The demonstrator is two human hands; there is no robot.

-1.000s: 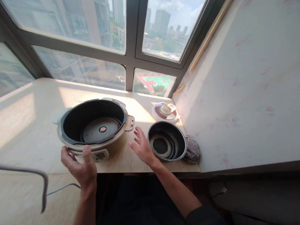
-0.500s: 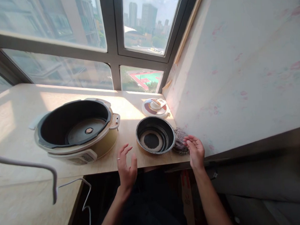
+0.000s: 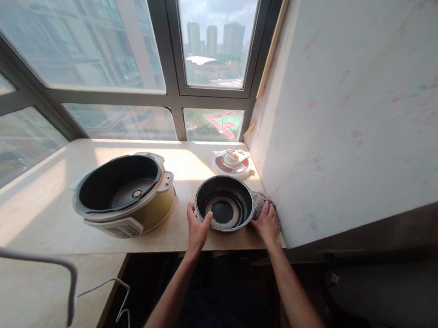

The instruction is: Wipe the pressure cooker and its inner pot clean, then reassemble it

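A black inner pot (image 3: pixel 224 189) stands on the wooden counter (image 3: pixel 43 215) near its front right corner. My left hand (image 3: pixel 197 228) grips its left rim, thumb hooked over the edge. On the pot's right side my right hand (image 3: pixel 265 222) is pressed against the wall, fingers curled round it. The cooker body (image 3: pixel 124 194), yellow with a dark empty well, sits to the left, apart from both hands.
The cooker's white and maroon lid (image 3: pixel 233 163) lies behind the pot by the wall. A grey cloth (image 3: pixel 259 203) is bunched between the pot and the papered wall (image 3: pixel 347 105). A white cable (image 3: pixel 70 281) hangs off the lower counter at the left. Windows run along the back.
Both hands moved from the cooker over to the black pot and closed on its two sides. The view shifted a little.
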